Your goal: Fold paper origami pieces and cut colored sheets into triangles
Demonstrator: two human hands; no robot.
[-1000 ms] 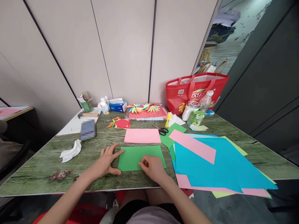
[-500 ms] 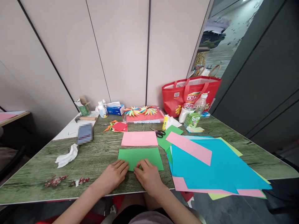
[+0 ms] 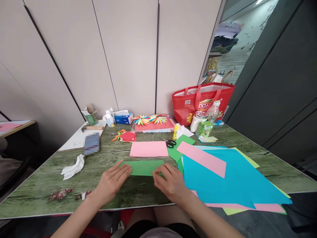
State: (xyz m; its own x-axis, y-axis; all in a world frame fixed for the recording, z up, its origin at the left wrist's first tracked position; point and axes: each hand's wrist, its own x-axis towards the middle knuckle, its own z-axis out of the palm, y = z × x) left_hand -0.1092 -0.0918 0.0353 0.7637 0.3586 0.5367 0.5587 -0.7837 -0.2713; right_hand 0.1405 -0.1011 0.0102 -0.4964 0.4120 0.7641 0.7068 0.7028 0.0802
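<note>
A green sheet of paper (image 3: 142, 168) lies on the table in front of me as a long, narrow strip. My left hand (image 3: 112, 181) rests on its left end, fingers stretched out and lying flat; the thumb is mostly hidden. At the right end, my right hand (image 3: 171, 182) has its fingers curled and closed on the sheet near the corner, covering that end. Just beyond the strip is a pink paper rectangle (image 3: 149, 149), touched by neither hand. Black-handled scissors (image 3: 170, 143) lie to the right of the pink piece.
Blue sheets (image 3: 218, 178) spread over the right side, with a pink strip (image 3: 201, 158) on top. A glue stick (image 3: 175, 131), a red bag (image 3: 205, 102) and folded paper stars (image 3: 150, 119) stand farther back. Left are a crumpled tissue (image 3: 73, 168) and a hammer (image 3: 92, 127).
The green sheet now shows as a narrower strip, its near edge farther from me. My hands have spread from its near middle to its two ends.
</note>
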